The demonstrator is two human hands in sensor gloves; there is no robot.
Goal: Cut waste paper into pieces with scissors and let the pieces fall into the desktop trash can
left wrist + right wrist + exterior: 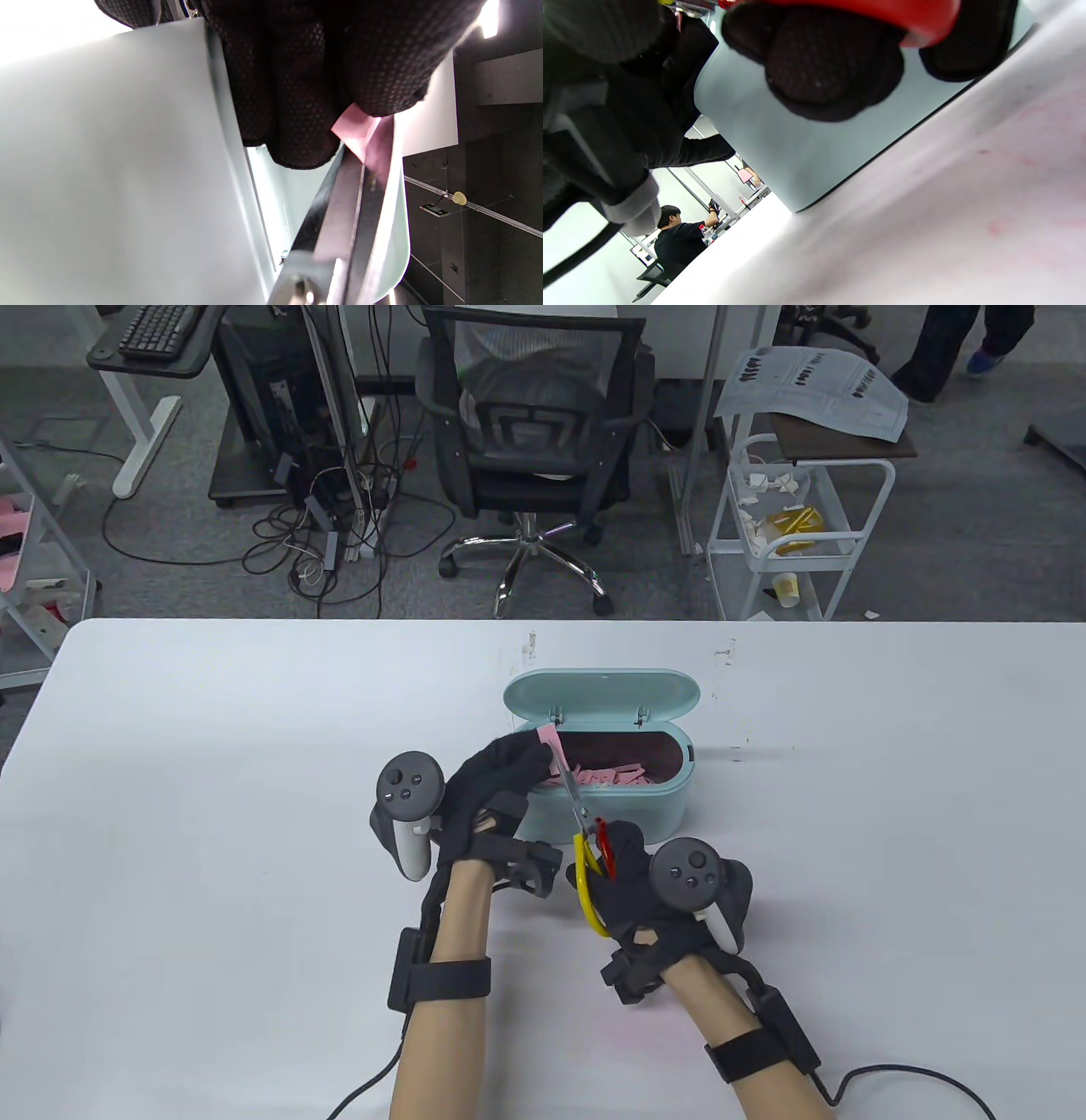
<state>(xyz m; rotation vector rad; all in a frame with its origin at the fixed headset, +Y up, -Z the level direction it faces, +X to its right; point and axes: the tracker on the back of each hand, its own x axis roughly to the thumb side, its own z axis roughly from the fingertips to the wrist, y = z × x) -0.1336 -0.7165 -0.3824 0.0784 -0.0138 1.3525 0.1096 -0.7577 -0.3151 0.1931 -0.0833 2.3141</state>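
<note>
A mint-green desktop trash can (670, 802) stands mid-table with its lid (602, 697) flipped up behind it and several pink paper pieces (607, 774) inside. My left hand (501, 780) pinches a small pink paper scrap (550, 736) over the can's left end; the scrap (356, 131) shows below the gloved fingertips (297, 106). My right hand (632, 878) grips scissors (579, 806) with yellow and red handle loops (591, 869), the blades reaching up-left to the scrap. A blade (339, 228) crosses the left wrist view. The red loop (882, 17) sits on my right fingers (823, 72).
The can's wall (780, 140) rises just ahead of my right hand, with white table (946, 203) below. An office chair (534, 449) and a white cart (793, 526) stand beyond the far table edge. A person sits far off in the right wrist view.
</note>
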